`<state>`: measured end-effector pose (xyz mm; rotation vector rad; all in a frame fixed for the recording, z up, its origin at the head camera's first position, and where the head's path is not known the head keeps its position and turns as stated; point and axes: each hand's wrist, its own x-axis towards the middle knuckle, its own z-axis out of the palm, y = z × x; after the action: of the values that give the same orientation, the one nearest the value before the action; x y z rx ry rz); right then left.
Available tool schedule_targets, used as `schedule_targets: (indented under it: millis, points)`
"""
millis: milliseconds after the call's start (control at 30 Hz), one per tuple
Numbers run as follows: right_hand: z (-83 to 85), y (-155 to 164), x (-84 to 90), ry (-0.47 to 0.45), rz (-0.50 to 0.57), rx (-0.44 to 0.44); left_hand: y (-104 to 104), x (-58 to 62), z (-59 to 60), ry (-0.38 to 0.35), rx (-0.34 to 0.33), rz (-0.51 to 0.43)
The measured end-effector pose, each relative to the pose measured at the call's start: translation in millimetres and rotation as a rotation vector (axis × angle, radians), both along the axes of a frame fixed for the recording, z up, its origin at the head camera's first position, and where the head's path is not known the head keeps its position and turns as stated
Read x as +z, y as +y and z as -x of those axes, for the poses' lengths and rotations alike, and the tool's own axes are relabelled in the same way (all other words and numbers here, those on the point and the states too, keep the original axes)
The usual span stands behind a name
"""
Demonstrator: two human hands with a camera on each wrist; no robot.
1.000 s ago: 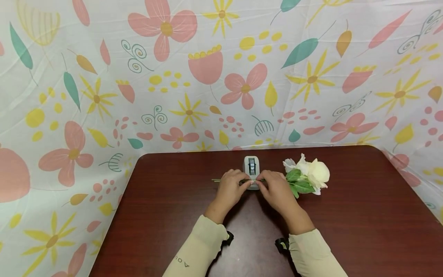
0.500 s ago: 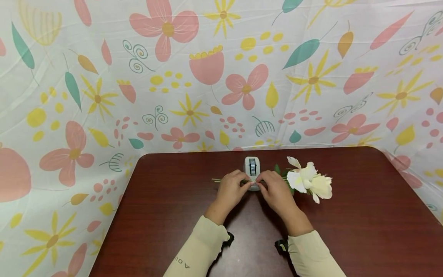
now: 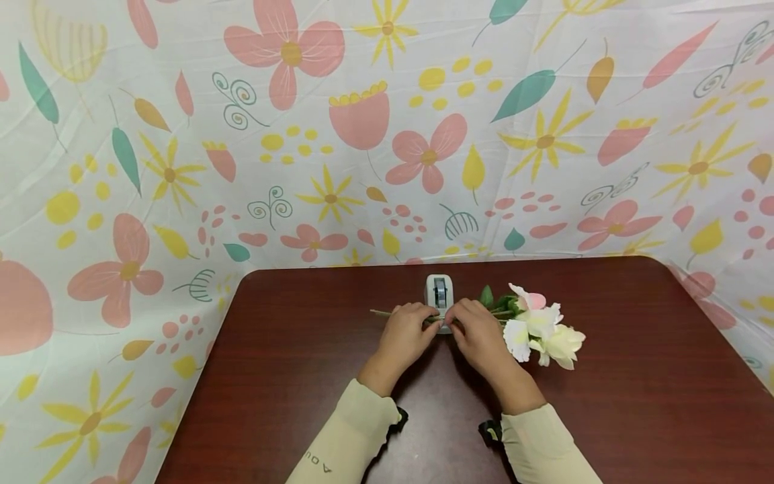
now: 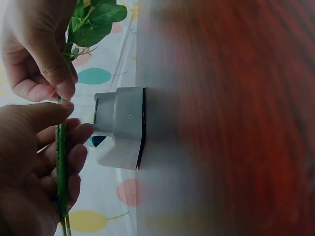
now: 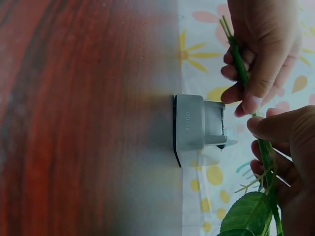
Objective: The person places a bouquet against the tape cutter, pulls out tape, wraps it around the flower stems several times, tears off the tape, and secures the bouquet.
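Both hands hold a small bunch of artificial flowers [image 3: 544, 329] by its green stems [image 4: 61, 167], level above the table. My left hand [image 3: 408, 333] curls its fingers round the lower stems, whose cut ends [image 5: 225, 24] stick out to the left. My right hand [image 3: 482, 333] pinches the stems just beside it, nearer the leaves [image 5: 248, 214]. Thumbs of both hands almost meet in the wrist views. White, cream and pink blooms hang to the right of the right hand. Behind the hands stands a grey-white tape dispenser [image 3: 439, 292], its front partly hidden in the head view.
The dispenser rests on a dark reddish-brown table [image 3: 290, 376] with rounded back corners. A white cloth with a floral print [image 3: 363, 202] hangs behind the table and along its left side.
The flower heads have turned and dropped slightly toward the front right, and a pink bloom now shows. The stems have rolled between my fingers; both hands stay in nearly the same place.
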<state>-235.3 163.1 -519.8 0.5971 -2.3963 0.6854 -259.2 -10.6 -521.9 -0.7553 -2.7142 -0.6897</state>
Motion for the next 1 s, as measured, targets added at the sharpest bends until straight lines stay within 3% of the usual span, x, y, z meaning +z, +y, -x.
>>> schedule_targets:
  millis: [200, 667, 833, 1000]
  points:
    - [-1.3, -0.6, -0.3, -0.040, -0.005, 0.016, -2.5, 0.8, -0.1, -0.029, -0.037, 0.005]
    - [-4.9, 3.0, 8.5, -0.240, -0.059, -0.056, -1.1, 2.0, 1.4, 0.031, -0.048, -0.043]
    - [-5.9, 4.8, 8.6, -0.229, -0.114, -0.080, 0.2, 2.5, 0.4, 0.048, -0.028, -0.016]
    - [-5.6, 5.5, 5.9, -0.154, -0.127, -0.072, -0.1, 2.9, -1.6, 0.013, 0.008, -0.017]
